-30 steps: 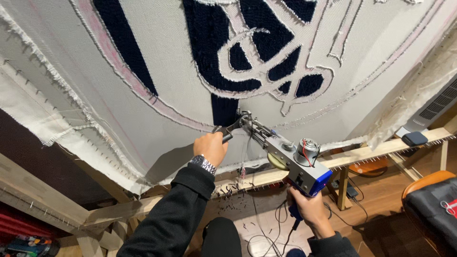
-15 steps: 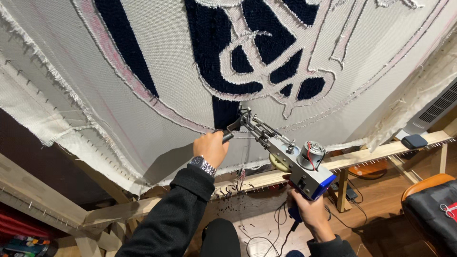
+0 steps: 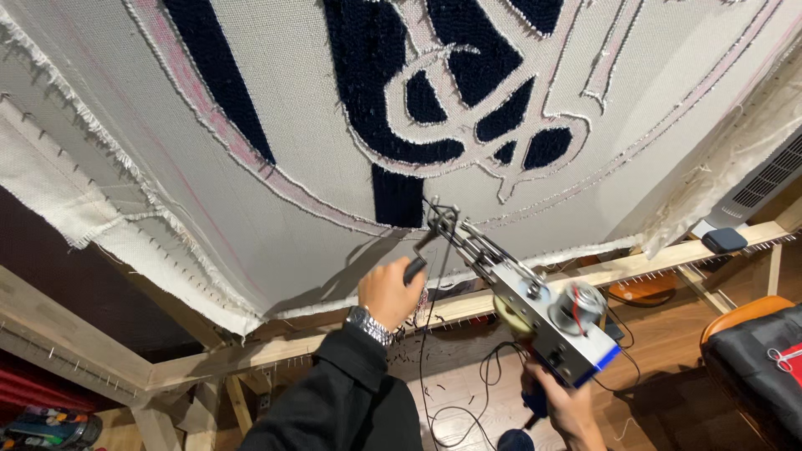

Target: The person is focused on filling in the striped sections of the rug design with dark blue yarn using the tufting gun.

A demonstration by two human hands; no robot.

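Observation:
A white tufting cloth (image 3: 276,125) is stretched on a wooden frame (image 3: 468,305), with dark navy tufted shapes (image 3: 393,196) and pale outlines on it. I hold a grey tufting gun (image 3: 543,321) with a blue end; its needle tip (image 3: 439,219) is close to the cloth just below a navy bar, and I cannot tell whether it touches. My left hand (image 3: 388,292), with a wristwatch, is shut on the gun's black front handle. My right hand (image 3: 568,405) grips the rear handle below the gun. A dark yarn strand runs down from the tip.
A black cable (image 3: 468,392) lies coiled on the wooden floor. An orange and black chair (image 3: 752,351) stands at the right. A white appliance with vents (image 3: 764,179) is at the far right. Yarn cones (image 3: 50,426) lie at the bottom left.
The gun and both hands have dropped slightly lower and rightward along the cloth, away from the bottom of the navy bar.

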